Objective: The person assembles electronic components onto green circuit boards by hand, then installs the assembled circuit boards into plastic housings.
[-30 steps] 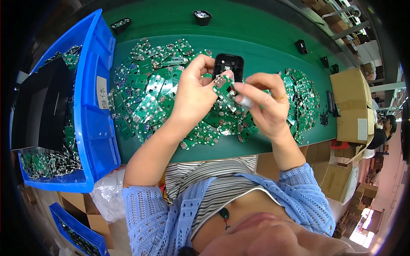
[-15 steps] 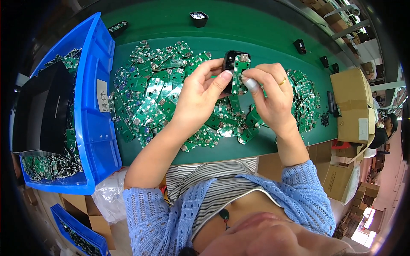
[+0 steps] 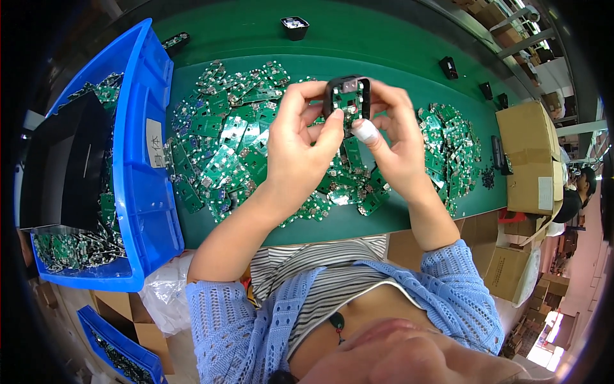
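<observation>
Circuit board (image 3: pixel 348 105): one, green, in one black casing (image 3: pixel 329 97), raised above the counter (image 3: pixel 384 219). Two hands on it. Left hand (image 3: pixel 295 131): fingers curled round the casing's left side, thumb on the board. Right hand (image 3: pixel 398 131): fingers half curled at the right side, thumb with one white cover (image 3: pixel 366 132) at the lower end; can't tell if it's pressing. Loose boards: two heaps, left (image 3: pixel 220 150) and right (image 3: pixel 448 153), too many to count. One large blue bin (image 3: pixel 144 198) at left, one black box (image 3: pixel 41 169) in it. Two casings beyond the left heap, centre (image 3: pixel 295 28) and left (image 3: pixel 176 43). One small blue bin (image 3: pixel 144 365) lower down.

Vs 1.0 s ago: board was outside the casing, tilted; now it's within the walls, right hand closer in.
</observation>
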`<act>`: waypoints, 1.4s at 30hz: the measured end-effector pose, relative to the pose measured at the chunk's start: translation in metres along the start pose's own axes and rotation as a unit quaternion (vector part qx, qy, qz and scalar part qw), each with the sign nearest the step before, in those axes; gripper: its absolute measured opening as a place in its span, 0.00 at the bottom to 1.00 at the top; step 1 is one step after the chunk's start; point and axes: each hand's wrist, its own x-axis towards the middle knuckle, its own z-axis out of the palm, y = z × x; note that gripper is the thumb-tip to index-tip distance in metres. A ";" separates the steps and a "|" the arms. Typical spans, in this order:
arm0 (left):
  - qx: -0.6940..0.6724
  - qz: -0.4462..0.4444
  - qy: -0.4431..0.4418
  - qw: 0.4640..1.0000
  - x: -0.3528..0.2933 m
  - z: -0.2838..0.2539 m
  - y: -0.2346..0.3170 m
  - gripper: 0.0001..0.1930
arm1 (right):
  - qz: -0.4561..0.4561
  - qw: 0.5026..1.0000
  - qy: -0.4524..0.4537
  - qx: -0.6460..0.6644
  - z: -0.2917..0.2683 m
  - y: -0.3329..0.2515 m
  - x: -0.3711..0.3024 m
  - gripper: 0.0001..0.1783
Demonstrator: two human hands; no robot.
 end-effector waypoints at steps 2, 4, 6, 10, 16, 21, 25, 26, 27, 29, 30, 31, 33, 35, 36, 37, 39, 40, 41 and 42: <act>0.035 0.020 -0.005 0.999 -0.001 -0.001 -0.001 0.14 | 0.037 0.998 -0.017 0.044 0.000 0.001 -0.001 0.25; 0.050 0.034 -0.007 0.998 0.000 0.000 -0.003 0.14 | 0.075 0.993 -0.030 0.084 -0.002 0.000 -0.002 0.24; 0.066 0.048 -0.008 0.997 0.000 0.000 -0.004 0.13 | 0.104 0.980 -0.038 0.166 -0.002 0.001 -0.001 0.22; 0.090 0.070 -0.003 0.993 -0.002 -0.001 -0.008 0.13 | 0.100 0.980 -0.043 0.166 -0.001 0.003 -0.002 0.21; 0.132 0.076 -0.024 0.988 -0.004 -0.001 -0.007 0.14 | 0.062 0.982 -0.036 0.176 0.000 0.008 -0.002 0.20; 0.149 0.110 -0.009 0.983 -0.004 0.001 -0.007 0.13 | 0.027 0.983 -0.031 0.181 0.000 0.011 -0.005 0.21; 0.080 0.044 0.009 0.996 -0.003 0.000 -0.007 0.10 | 0.064 0.982 -0.035 0.177 0.002 0.011 -0.004 0.20; 0.057 0.005 0.018 0.998 -0.003 -0.001 -0.006 0.10 | 0.110 0.973 -0.057 0.197 0.000 0.011 -0.002 0.20; 0.057 0.005 0.018 0.998 -0.003 -0.001 -0.006 0.10 | 0.156 0.961 -0.079 0.216 -0.002 0.010 -0.001 0.19; 0.084 0.006 0.016 0.996 -0.003 -0.002 -0.007 0.09 | 0.186 0.953 -0.075 0.226 0.000 0.007 0.001 0.19; 0.084 0.006 0.015 0.996 -0.002 -0.001 -0.008 0.09 | 0.156 0.959 -0.066 0.226 0.002 0.008 0.002 0.18; 0.075 -0.010 0.006 0.997 -0.002 -0.001 -0.009 0.09 | 0.126 0.965 -0.057 0.224 0.003 0.010 0.002 0.18; 0.067 -0.026 -0.007 0.997 -0.001 -0.001 -0.009 0.09 | 0.072 0.977 -0.049 0.194 0.003 0.021 0.005 0.16; 0.044 -0.040 0.003 0.998 0.001 -0.001 -0.008 0.10 | 0.102 0.972 -0.075 0.200 0.001 0.026 0.009 0.16; 0.057 -0.045 -0.016 0.997 0.002 -0.004 -0.011 0.14 | 0.107 0.970 -0.063 0.208 0.002 0.026 0.013 0.15; 0.069 -0.023 -0.031 0.997 0.003 -0.005 -0.009 0.21 | 0.105 0.971 -0.054 0.206 -0.001 0.028 0.021 0.15; 0.188 -0.009 -0.005 0.982 0.003 -0.010 -0.016 0.27 | 0.199 0.963 -0.036 0.180 -0.014 0.045 0.048 0.14; 0.197 -0.024 -0.001 0.980 0.003 -0.010 -0.010 0.29 | 0.208 0.972 -0.019 0.104 -0.022 0.061 0.066 0.15; 0.195 -0.022 -0.009 0.980 0.003 -0.009 -0.009 0.29 | 0.218 0.976 -0.002 0.025 -0.030 0.084 0.083 0.16; 0.182 -0.029 -0.018 0.983 0.003 -0.008 -0.008 0.28 | 0.245 0.969 -0.004 -0.032 -0.039 0.109 0.098 0.18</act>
